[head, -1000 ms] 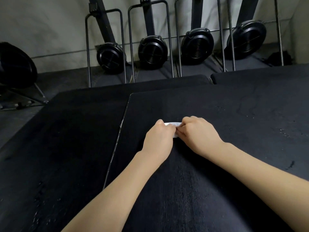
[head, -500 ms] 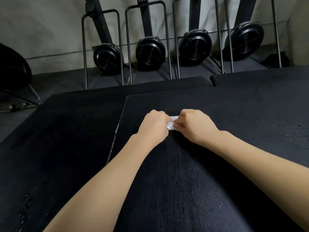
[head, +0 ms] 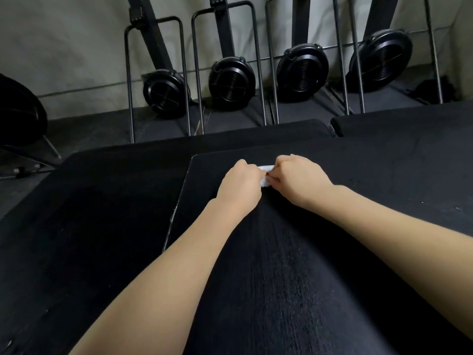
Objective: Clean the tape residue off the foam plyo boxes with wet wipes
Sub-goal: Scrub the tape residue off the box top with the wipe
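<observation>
From the head camera, both hands meet over the top of a black foam plyo box [head: 294, 265], near its far left corner. The left hand [head: 239, 187] and the right hand [head: 298, 181] each have their fingers curled round a small white wet wipe [head: 265, 175], which shows only as a crumpled strip between them, just above the box's surface. A second, lower black box [head: 84, 226] lies beside it on the left, and a third [head: 409, 124] sits at the far right. Against the wall behind stand four upright rowing machines [head: 231, 83] with round black flywheel housings.
</observation>
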Tool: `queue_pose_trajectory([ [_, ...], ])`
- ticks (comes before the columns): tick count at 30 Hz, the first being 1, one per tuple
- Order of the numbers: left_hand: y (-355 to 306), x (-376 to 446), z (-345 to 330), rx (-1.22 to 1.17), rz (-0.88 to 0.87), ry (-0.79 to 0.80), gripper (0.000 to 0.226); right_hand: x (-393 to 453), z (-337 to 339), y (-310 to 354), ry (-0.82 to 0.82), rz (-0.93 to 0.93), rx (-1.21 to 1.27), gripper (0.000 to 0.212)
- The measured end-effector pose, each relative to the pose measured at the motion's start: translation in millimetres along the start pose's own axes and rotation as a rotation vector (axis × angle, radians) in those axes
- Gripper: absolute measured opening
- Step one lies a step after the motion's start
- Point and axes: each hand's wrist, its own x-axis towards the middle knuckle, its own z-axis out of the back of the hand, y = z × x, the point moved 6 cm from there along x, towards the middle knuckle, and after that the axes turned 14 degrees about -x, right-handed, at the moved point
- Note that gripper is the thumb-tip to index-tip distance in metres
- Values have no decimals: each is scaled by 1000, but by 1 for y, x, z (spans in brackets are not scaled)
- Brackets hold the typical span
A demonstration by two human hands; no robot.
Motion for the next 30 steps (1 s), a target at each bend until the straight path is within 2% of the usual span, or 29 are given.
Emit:
queue_pose_trajectory([
  [7, 23, 58, -6, 30, -10, -32, 23, 61, -11, -12, 23, -58, 42, 36],
  [14, 33, 91, -7, 58, 6, -7, 21, 79, -5, -11, 32, -87, 69, 32],
  [20, 18, 97, -8, -17, 21, -64, 20, 80, 2, -26, 37, -121, -12, 31],
  [24, -3, 103, -14, -103, 3, -29, 38, 74, 2, -52, 75, -147, 22, 34],
  [26, -14, 96, -13, -103, -25, 5, 30, 64, 3, -59, 87, -144, 86, 40],
  [30, -28, 60, -10, -109, -108, 31, 19, 34, 11, -58, 57, -87, 56, 37],
])
